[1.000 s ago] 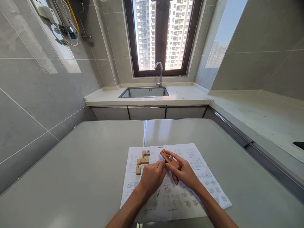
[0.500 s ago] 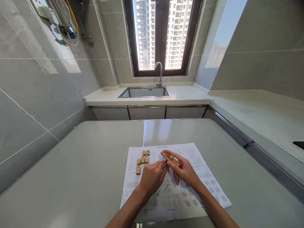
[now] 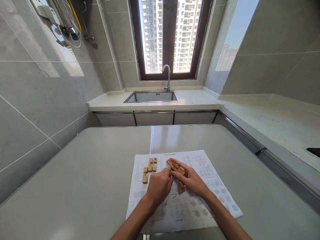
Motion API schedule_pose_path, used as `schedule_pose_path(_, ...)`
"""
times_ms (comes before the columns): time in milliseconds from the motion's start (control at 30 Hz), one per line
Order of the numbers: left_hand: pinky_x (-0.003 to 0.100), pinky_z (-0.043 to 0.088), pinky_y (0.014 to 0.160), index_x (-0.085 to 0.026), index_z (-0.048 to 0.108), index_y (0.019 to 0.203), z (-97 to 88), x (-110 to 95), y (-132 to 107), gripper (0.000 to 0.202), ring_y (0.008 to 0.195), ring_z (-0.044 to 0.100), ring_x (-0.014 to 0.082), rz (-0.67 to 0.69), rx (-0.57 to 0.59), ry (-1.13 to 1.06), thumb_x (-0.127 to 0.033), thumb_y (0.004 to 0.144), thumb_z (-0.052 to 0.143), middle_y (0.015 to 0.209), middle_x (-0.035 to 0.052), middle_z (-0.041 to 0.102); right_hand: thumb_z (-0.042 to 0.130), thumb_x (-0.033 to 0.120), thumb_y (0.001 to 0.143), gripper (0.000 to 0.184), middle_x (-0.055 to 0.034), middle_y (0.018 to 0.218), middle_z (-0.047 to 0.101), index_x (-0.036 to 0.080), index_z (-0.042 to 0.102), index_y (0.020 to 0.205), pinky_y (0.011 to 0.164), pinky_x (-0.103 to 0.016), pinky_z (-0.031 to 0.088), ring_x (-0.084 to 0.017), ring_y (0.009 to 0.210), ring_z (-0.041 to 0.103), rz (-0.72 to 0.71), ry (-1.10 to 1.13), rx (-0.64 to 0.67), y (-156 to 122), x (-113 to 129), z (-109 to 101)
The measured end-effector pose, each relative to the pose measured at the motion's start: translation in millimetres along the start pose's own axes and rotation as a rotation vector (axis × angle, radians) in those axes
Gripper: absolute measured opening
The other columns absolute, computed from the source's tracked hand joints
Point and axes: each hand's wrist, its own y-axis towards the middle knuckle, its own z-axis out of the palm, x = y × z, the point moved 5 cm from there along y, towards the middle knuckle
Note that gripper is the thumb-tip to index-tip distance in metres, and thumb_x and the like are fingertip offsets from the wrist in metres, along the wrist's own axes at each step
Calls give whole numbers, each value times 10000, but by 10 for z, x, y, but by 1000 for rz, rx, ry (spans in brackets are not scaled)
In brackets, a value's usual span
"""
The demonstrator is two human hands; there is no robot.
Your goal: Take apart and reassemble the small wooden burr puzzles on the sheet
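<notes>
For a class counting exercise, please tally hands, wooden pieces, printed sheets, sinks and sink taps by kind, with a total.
Hands: 2 (left hand, right hand)
Wooden pieces: at least 2; exact count unclear, outlines merge
Printed sheets: 1
Sinks: 1
Sink taps: 1
Total: at least 7

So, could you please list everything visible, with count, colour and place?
Table: 1, pale grey, foreground
Printed sheet: 1, white, on table
Wooden pieces: several, tan, on sheet, left
Held block: 1, brown, above sheet
Counter: 1, white, far and right
Sink: 1, steel-grey, in far counter
Faucet: 1, silver, behind sink
Cabinet fronts: several, grey, under counter
Window: 1, dark-framed, above sink
Buildings: several, pale, outside
Tiled walls: several, grey, around
Hoses, fittings: several, mixed, upper left
Black item: 1, black, right counter
Left hand: 1, bare, near block
Right hand: 1, bare, holding block
</notes>
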Motion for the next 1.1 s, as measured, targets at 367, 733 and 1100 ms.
schedule_pose_path(367, 277, 361, 552, -217, 496, 901, 36, -12, 4, 179, 619, 683, 197, -11, 32, -17, -203, 1051, 400, 754, 6, 692, 644, 505, 970, 742, 57, 503, 599, 186, 399, 1593, 564, -336, 523, -178, 454, 570, -4, -61, -6, 9, 7, -25)
schedule_pose_path(733, 274, 388, 550, -225, 462, 861, 76, 3, -23, 215, 582, 661, 182, 20, -8, -36, -182, 1050, 371, 689, 2, 658, 551, 555, 1000, 757, 42, 542, 639, 182, 310, 1614, 481, -292, 499, -174, 451, 580, -28, -40, 63, 10, 7, 86)
schedule_pose_path(1100, 263, 421, 539, -226, 475, 880, 79, -5, -10, 221, 588, 670, 178, -1, -11, -107, -208, 1064, 353, 723, 14, 667, 579, 606, 973, 799, 49, 532, 615, 212, 321, 1618, 472, -295, 477, -182, 462, 576, -21, -29, 56, 12, 29, 64)
